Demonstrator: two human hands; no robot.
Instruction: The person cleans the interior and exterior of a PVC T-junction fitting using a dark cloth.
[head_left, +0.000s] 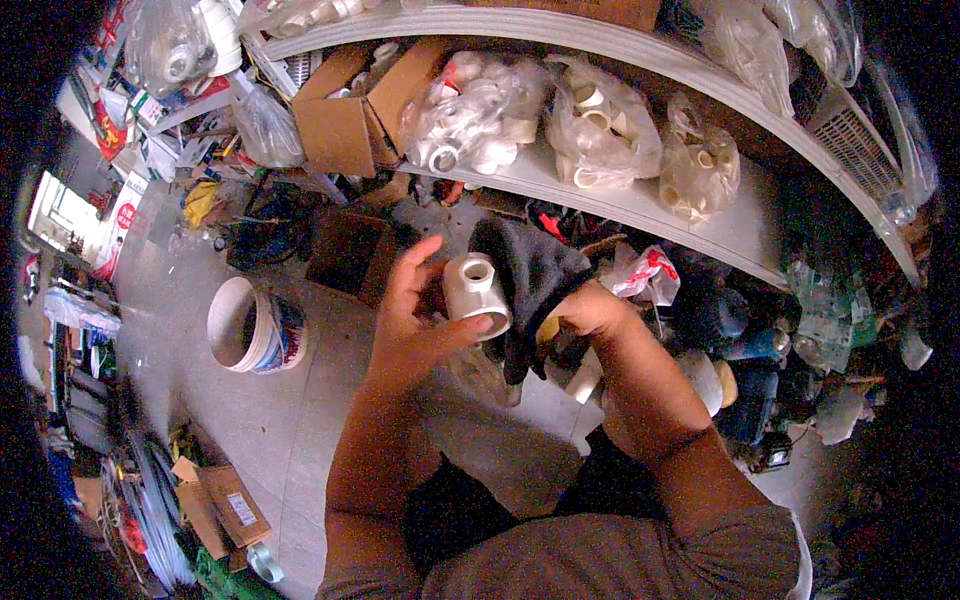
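A white plastic pipe tee (466, 289) with a narrower side outlet is gripped in my left hand (411, 304), its side outlet facing up towards me. The thumb lies along its lower open end and the fingers are behind its left side. Just right of the fitting, my right hand (589, 309) holds a dark grey cloth (536, 262), which hangs close against the fitting; whether it touches is hard to tell. Most of the right fingers are hidden by the cloth. Below the cloth is a clear plastic bag (480, 375), partly hidden by my left forearm.
A shelf (540, 184) ahead carries clear bags of white pipe fittings (480, 112) and an open cardboard box (334, 135). A white bucket (255, 330) stands on the floor to my left. Cardboard (225, 510) and coiled tubing (154, 517) lie at lower left; dark bottles (750, 397) crowd the right.
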